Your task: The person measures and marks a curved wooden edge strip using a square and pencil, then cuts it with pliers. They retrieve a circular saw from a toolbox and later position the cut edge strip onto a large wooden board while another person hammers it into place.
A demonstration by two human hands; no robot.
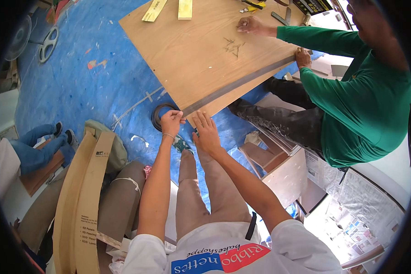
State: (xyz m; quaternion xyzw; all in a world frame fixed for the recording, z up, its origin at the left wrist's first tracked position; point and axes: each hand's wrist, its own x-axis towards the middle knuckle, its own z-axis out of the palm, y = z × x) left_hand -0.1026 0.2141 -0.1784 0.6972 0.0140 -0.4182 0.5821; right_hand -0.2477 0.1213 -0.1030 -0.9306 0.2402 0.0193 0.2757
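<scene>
A wide plywood board (178,55) lies in front of me, with a long grey flat strip, apparently a straightedge (246,78), running slantwise across it near its right edge. At the strip's near end, my left hand (171,123) pinches the tip between thumb and fingers. Just right of it, my right hand (206,130) rests with fingers stretched out on the board's near corner, below the strip. A co-worker in a green sleeve (324,41) presses the strip's far end with one hand (302,58); their other hand (251,25) is over the board.
Small thin pieces, perhaps nails (233,47), lie scattered on the board. Two yellow wooden pieces (185,9) and a yellow-handled tool (252,7) are at its far side. A dark coil (158,119) sits on the blue floor sheet (109,86). Long cardboard (84,192) stands at left.
</scene>
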